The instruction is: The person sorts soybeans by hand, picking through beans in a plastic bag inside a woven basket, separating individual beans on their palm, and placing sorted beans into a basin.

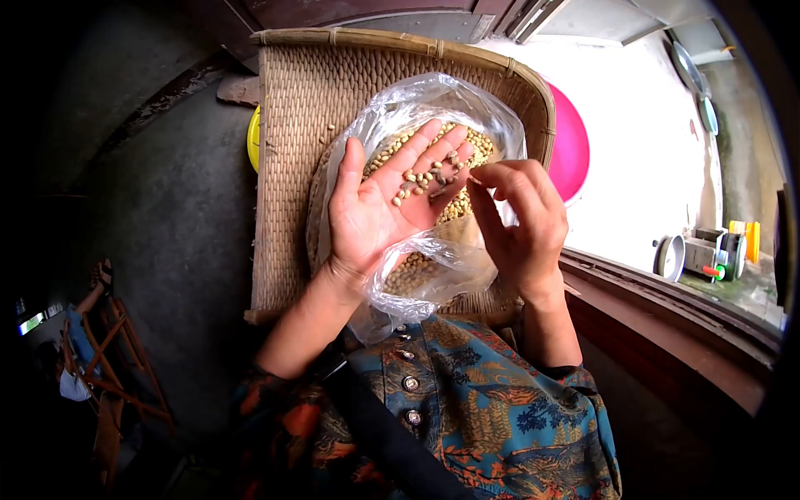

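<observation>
Beans point(409, 176) are carried on the spread left hand point(375, 200) over a plastic bag point(398, 100). The right hand point(525, 218) is pinched narrow alongside; whether anything is gripped cannot be told.

The tray point(283, 192) is woven from matt, ribbed, straw-like strips, and its rim point(383, 38) looks like bamboo, smoother and faintly glossy. The clear bag point(446, 90) is thin plastic, crinkled and shiny, with bright highlights along its folds. The seeds point(423, 179) look hard and smooth, with a soft sheen. The patterned shirt point(525, 408) is smooth cloth with a slight lustre, and its buttons point(410, 383) look like polished, embossed metal. The pink basin point(573, 146) appears to be smooth plastic; the grey floor point(192, 242) looks matt, like bare concrete
</observation>
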Motion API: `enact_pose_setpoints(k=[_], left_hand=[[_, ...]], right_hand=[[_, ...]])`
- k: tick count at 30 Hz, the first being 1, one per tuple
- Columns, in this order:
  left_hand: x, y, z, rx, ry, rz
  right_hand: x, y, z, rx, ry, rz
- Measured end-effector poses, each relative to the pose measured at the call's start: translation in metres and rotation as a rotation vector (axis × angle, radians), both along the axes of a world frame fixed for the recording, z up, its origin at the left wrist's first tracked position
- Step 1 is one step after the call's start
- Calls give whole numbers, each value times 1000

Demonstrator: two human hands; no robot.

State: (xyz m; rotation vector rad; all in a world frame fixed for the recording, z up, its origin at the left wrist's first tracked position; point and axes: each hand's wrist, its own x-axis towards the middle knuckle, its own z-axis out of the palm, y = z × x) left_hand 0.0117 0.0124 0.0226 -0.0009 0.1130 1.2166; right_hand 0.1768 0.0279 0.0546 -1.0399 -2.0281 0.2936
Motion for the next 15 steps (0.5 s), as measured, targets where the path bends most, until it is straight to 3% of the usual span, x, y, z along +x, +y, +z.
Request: enact_pose_setpoints(k=[15], left_hand=[[3, -2, -3, 67, 100, -46]], right_hand=[[-26, -11, -5, -53, -225, 129]])
